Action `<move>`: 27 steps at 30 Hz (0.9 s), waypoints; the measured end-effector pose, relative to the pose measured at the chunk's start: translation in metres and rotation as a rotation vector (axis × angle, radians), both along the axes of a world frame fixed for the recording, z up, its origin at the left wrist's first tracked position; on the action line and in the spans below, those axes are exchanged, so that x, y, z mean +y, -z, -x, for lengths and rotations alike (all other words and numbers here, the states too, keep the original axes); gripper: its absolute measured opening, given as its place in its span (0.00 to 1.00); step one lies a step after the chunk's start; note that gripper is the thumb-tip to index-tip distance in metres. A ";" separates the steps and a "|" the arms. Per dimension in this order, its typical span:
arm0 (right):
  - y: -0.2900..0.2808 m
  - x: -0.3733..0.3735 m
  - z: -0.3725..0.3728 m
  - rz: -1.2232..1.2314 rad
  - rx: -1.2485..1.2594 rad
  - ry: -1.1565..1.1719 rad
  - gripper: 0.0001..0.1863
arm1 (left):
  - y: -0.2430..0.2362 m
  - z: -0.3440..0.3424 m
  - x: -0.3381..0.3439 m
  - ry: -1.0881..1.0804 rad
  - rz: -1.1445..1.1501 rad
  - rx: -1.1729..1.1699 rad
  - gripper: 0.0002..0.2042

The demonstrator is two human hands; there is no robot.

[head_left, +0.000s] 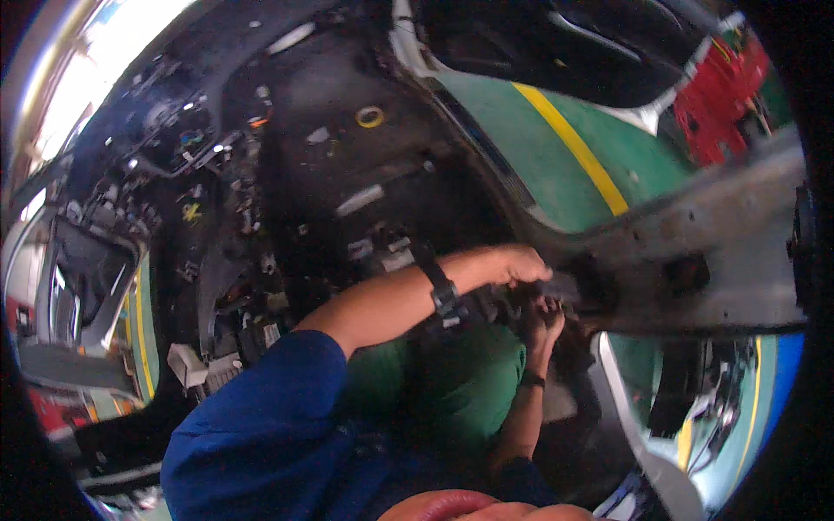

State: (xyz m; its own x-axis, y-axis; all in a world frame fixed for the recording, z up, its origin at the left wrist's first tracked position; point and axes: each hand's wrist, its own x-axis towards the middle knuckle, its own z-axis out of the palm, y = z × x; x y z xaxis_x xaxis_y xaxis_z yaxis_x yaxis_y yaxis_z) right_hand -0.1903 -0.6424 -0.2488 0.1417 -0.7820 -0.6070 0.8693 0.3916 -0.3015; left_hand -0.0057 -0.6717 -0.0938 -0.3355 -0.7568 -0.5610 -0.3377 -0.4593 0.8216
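Observation:
I am inside a stripped car body, both hands at the foot of a grey metal door pillar (738, 234) on the right. My left hand (521, 264) reaches across with its fingers curled in against a dark piece (565, 286) at the pillar's base. Just below it, my right hand (546, 321) is raised with bent fingers closed together near the same dark piece. Blur and shadow hide whatever either hand grips. A dark-strapped watch (443, 295) sits on my left wrist.
A yellow ring (370, 117) lies on the dark car floor (330, 87). Exposed wiring (187, 143) runs along the left. Past the sill (486, 165), an open door (539, 52) stands over a green floor (539, 139) with a yellow line (578, 152). A red object (721, 104) is beyond.

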 end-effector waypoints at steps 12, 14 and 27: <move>0.041 -0.004 -0.001 0.113 -0.559 0.127 0.08 | -0.015 -0.016 0.001 0.120 -0.095 0.100 0.16; 0.024 -0.001 -0.003 0.092 -0.463 0.158 0.08 | -0.017 -0.015 0.001 0.107 -0.096 0.113 0.15; -0.003 -0.004 -0.011 0.026 -0.405 0.244 0.09 | -0.022 -0.012 -0.003 0.031 -0.129 0.240 0.13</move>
